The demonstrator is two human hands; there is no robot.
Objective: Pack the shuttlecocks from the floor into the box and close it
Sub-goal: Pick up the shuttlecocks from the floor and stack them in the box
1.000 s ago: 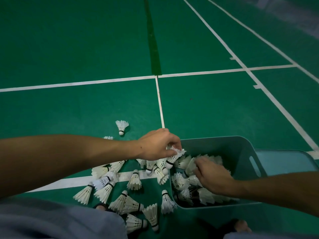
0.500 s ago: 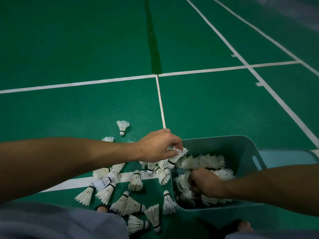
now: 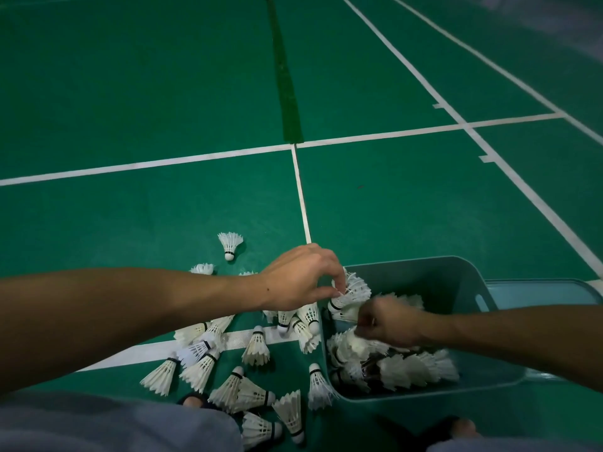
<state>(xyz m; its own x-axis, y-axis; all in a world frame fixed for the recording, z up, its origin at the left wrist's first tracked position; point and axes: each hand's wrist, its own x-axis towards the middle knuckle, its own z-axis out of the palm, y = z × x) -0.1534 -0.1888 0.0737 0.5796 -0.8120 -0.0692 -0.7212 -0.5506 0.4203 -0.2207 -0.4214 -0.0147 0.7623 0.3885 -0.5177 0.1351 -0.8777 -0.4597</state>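
Looking down on a green sports floor with white painted lines.

Scattered on that floor, left of the box: white feather shuttlecocks, about seventeen by count, most of them in one loose bunch, a few half hidden under the left arm. Well apart from the bunch, on the far side: one lone shuttlecock.

Sitting on the floor at the right: one grey-blue plastic box, open on top. Inside it: a heap of white shuttlecocks, packed too tight to count. Just beside the box, on its right: one pale blue lid, lying flat.

Two bare hands in view. Pinched between the thumb and fingers of the left hand: one pinched shuttlecock, up in the air over the left rim of the box. Down inside the box, just above the heap: the right hand, fingers curled, all blurry. Cannot tell if anything is held in it.

At the very bottom: grey trousers and the toes of two feet, one on each side.
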